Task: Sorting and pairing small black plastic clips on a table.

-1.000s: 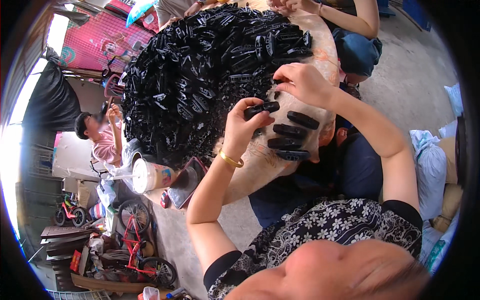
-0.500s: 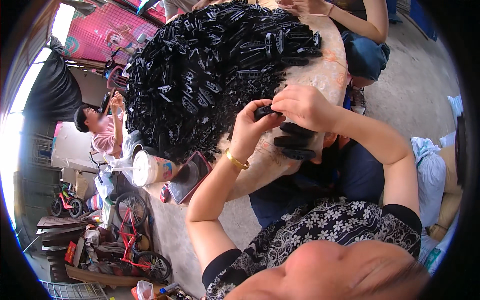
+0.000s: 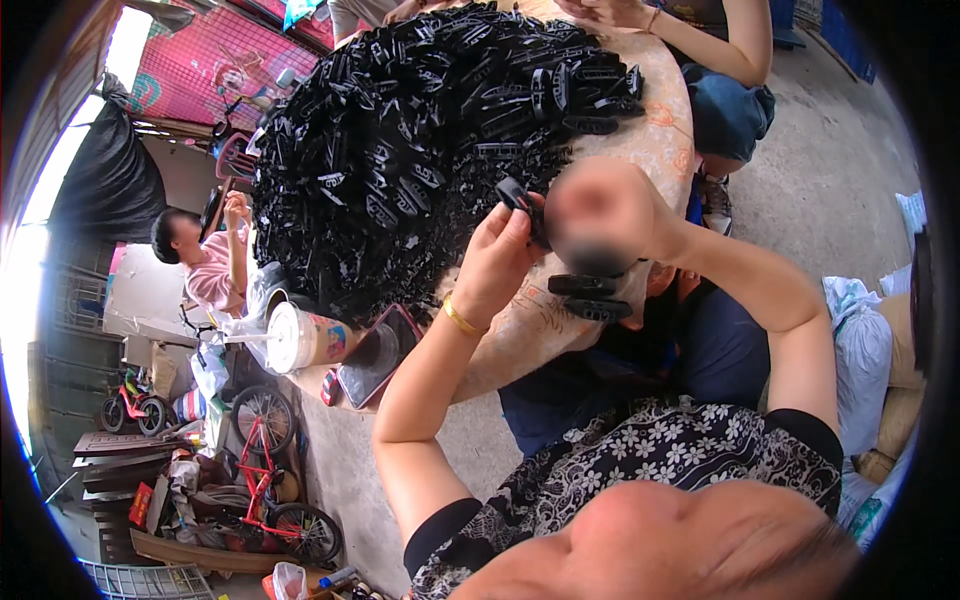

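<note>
"Black plastic piece: where is it, and why is it held like that?"

"Raised above the tabletop, in the left hand. The thumb and fingers are closed around it, with one end poking out past them. I'd say that grip leaves part of it free for the other hand to reach."

"And the right hand?"

"Just beside the left one, but blurred over. I can't tell how far its fingers are open, or whether they have hold of anything."

"Why do those black pieces lie apart from the heap?"

"At least two lie side by side near the tabletop's edge, on the person's side. Perhaps that keeps them from mixing with the heap, which lies just beyond the hands, within easy reach."

"What about the drink?"

"The cup stands to the left, next to a phone (a sensible spot, probably, since the left forearm passes between them and those separate pieces)."
</note>
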Motion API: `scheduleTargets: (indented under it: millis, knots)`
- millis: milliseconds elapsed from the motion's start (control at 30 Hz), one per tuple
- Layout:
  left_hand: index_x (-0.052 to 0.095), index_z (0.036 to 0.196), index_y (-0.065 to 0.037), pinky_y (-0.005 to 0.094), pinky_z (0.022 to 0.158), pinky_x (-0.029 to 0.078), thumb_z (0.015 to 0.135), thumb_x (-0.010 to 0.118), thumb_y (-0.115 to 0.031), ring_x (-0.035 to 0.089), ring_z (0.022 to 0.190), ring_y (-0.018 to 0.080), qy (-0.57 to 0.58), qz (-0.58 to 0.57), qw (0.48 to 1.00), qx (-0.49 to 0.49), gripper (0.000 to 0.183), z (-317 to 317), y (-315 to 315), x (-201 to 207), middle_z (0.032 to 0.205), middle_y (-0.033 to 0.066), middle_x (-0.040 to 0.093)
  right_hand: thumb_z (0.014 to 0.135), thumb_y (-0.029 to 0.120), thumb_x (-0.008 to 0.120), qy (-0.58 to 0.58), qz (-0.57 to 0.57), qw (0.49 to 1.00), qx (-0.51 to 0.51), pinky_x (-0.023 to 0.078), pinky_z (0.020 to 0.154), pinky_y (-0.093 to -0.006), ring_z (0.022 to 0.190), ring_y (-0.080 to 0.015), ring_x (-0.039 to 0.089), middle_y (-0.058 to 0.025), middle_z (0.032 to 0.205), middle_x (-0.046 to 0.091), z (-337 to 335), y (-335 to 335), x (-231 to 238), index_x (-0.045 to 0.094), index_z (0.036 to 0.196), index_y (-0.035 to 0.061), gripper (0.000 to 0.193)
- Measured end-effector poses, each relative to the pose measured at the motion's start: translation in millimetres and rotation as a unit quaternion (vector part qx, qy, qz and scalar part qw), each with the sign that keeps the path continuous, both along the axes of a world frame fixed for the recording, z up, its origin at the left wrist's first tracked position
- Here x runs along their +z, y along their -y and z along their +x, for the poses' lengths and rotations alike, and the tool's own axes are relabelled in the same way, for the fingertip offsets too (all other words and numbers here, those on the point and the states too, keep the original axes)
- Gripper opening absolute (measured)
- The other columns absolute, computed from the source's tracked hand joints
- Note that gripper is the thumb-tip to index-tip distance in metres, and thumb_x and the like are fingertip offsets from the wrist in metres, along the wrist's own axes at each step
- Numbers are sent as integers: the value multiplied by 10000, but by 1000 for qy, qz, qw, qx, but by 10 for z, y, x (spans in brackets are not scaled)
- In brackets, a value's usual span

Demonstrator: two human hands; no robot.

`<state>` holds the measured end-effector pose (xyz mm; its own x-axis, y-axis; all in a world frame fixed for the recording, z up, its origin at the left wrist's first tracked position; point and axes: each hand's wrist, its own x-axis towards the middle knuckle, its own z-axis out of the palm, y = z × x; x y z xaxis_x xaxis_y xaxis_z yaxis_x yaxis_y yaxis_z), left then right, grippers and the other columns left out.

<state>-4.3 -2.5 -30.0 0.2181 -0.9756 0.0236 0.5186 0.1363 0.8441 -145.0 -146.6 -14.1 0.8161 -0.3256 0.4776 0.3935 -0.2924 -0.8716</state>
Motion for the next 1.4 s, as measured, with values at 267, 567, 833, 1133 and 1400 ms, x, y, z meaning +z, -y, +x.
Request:
scheduleTargets:
  millis: [267,567,833,1133,1400]
  knots:
    - [540,1058,-16,230,556,509,981,404,-279,617,683,159,6,91,995,-33,306,-17,-20,163,950,132,621,639,-31,643,190,-376,904,-68,514,687,-317,845,-252,603,-75,895,648,-9,95,59,655,871,45,245]
    - [549,1073,9,201,504,482,963,462,-244,603,609,121,106,157,981,-33,289,-19,-51,209,906,123,640,661,55,639,197,-511,833,-75,520,710,-317,887,-241,591,-62,911,641,-29,118,-3,651,874,34,214]
    - [494,1195,73,230,705,516,846,592,-17,620,815,117,461,135,876,55,374,-184,-98,279,956,118,640,729,123,693,2,-238,971,-25,510,678,-334,802,-284,636,-171,952,646,-24,88,-35,638,985,-2,290]
    - [590,1066,13,305,649,516,772,680,-102,661,742,236,598,63,794,96,328,-55,14,293,865,181,652,685,62,718,-95,-183,979,-8,495,692,-312,778,-242,641,-149,878,657,-20,216,-25,633,962,-16,300]
    - [635,876,5,417,783,484,744,656,-510,579,901,349,798,393,331,316,532,1146,69,355,920,170,609,750,208,688,-179,-303,935,47,484,670,-344,730,-254,612,-118,800,632,70,654,-171,660,894,26,233]
